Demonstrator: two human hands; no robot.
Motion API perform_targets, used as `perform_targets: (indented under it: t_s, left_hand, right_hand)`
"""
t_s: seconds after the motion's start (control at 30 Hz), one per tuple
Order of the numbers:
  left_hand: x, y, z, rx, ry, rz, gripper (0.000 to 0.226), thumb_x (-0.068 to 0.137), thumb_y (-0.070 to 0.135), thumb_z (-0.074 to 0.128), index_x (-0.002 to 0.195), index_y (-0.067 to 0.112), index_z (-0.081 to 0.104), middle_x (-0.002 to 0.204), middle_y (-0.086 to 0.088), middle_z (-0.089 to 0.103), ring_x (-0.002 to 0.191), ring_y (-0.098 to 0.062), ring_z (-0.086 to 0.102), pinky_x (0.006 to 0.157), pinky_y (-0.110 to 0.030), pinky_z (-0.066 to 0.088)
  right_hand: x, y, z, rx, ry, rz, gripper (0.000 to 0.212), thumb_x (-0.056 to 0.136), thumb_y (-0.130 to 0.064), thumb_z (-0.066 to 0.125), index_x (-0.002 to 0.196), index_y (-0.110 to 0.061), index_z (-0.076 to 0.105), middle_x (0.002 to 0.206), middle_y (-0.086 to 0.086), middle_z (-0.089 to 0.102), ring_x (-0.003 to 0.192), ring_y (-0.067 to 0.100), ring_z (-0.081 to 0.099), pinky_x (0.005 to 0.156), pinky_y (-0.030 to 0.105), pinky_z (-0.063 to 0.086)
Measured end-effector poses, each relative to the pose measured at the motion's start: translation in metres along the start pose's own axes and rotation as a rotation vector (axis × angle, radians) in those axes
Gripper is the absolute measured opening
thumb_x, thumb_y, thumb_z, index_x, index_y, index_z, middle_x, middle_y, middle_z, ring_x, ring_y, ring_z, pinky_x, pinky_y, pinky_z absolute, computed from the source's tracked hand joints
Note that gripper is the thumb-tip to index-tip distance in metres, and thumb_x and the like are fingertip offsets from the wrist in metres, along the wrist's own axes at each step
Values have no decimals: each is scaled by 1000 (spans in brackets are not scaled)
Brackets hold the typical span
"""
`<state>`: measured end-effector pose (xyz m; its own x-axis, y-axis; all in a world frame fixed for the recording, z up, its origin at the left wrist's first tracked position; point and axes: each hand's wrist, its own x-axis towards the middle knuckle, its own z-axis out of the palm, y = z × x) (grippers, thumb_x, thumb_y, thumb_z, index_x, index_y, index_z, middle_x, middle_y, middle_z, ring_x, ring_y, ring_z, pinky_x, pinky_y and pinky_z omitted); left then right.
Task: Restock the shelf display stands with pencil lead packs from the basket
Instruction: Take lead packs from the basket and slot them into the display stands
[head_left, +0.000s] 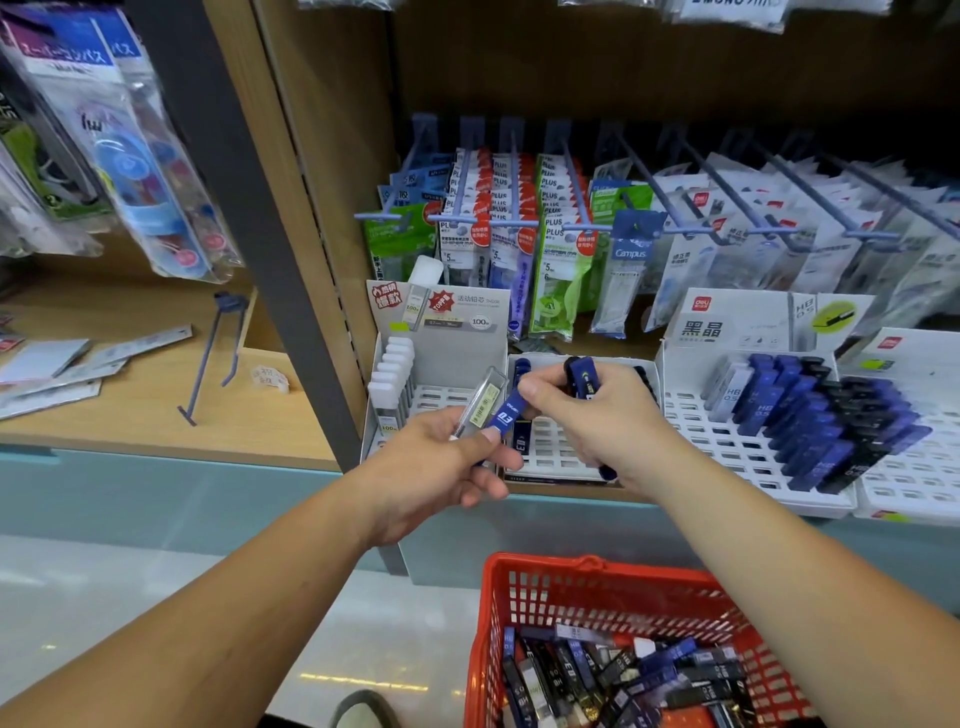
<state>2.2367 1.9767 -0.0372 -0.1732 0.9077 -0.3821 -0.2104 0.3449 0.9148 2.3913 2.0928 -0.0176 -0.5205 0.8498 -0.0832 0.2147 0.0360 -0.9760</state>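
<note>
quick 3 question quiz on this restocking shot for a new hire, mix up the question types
1. True or false: the right hand holds nothing.
2. Which stand holds the most packs? A the one behind the hands, B the one with white packs, C the one with blue and black packs
3. Fill in: the left hand grips a clear pack and a ____ pack.

Key
1. False: it grips a black-capped pack.
2. C: the blue-and-black stand is the fullest.
3. Blue: the blue pack reads 03.
</note>
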Motion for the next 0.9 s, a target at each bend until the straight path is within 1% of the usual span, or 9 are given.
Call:
perform_targets:
  t_s: [0.1,0.23,0.33,0.4,0.47,0.6,0.73,0.83,0.9]
  left_hand:
    - [-1,0,2,4,-30,4,26,108,18,53,133,15,57,110,-21,75,69,-21,67,51,-23,44]
    - [0,1,2,-5,30,-25,26,107,24,55,129,11,58,111,-21,75,72,-26,72,51,-27,50]
    - [4,-3,-5,113,167,-30,28,107,27,56,126,6,56,87,-12,75,55,-20,61,46,-28,45]
    - [6,-6,-10,185,188,-29,28,106,26,56,123,3,57,71,-4,64,48,-16,48,44,-26,38]
    - [6,-6,-10,211,179,-29,25,106,27,57,116,4,59,64,0,49,47,-13,37,44,-25,34]
    - [3,-5,-4,260,128,-28,25,102,38,62,111,15,66,59,5,36,48,-12,29,44,-27,29]
    - [2,-4,1,190,54,-40,33,105,40,58,112,9,67,60,5,32,49,-12,22,43,-25,23]
    - [2,-1,2,46,42,-81,30,106,40,54,104,12,64,61,5,33,48,-11,22,43,-23,22]
    - [1,2,2,-3,32,-114,31,107,40,52,101,12,62,61,4,35,47,-11,23,43,-23,23]
  right_hand:
    - [-3,0,-1,43,-50,68,9,87,-13,80,95,-11,75,55,-7,59,33,5,33,37,18,23]
    - [0,-1,-8,20,14,65,4,89,-7,77,91,-11,75,58,-5,59,33,4,37,36,19,27]
    - [3,-1,-14,-167,78,-23,10,87,-10,78,82,-18,76,69,0,68,50,1,53,49,15,41]
    - [2,2,-13,-260,61,-48,11,87,-11,78,80,-19,75,79,6,73,60,4,57,56,14,45]
    - [1,5,-11,-291,38,-45,8,87,-10,78,82,-16,76,80,9,72,60,5,57,56,14,46]
    - [-3,2,-6,-32,43,43,5,88,-11,78,90,-9,74,70,4,59,37,3,39,36,19,30]
    - [-7,-4,-2,138,1,55,10,93,-10,72,100,-18,72,74,1,57,40,13,29,43,22,22]
    - [-9,-6,-10,145,-113,3,24,96,-4,67,114,-19,72,74,-1,58,42,16,27,47,27,18]
    - [-9,-5,-16,111,-124,-19,20,97,-3,66,112,-15,73,68,-5,60,40,16,26,48,28,19]
